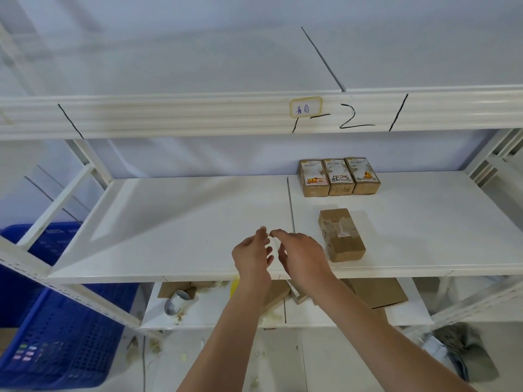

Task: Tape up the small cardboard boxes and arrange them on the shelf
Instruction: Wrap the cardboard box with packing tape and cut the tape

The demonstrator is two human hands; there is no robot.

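a: which step are you in now?

b: i think it is the taping step. my left hand [252,254] and my right hand [301,254] are close together over the front of the middle shelf [169,222], fingertips nearly meeting. maybe a thin clear strip of tape is between them, but i cannot tell for sure. the grip of both hands looks loose, fingers relaxed, clamped on nothing i can see.

a: and where are the boxes?

b: one small box [341,234] lies on the shelf just beside my right hand, with some tape on its top already. three labelled boxes [338,176] stand in a row at the back, touching each other.

a: what does the next move need?

b: i judge i must reach right to the near box, press the tape flat, then line it up with the row.
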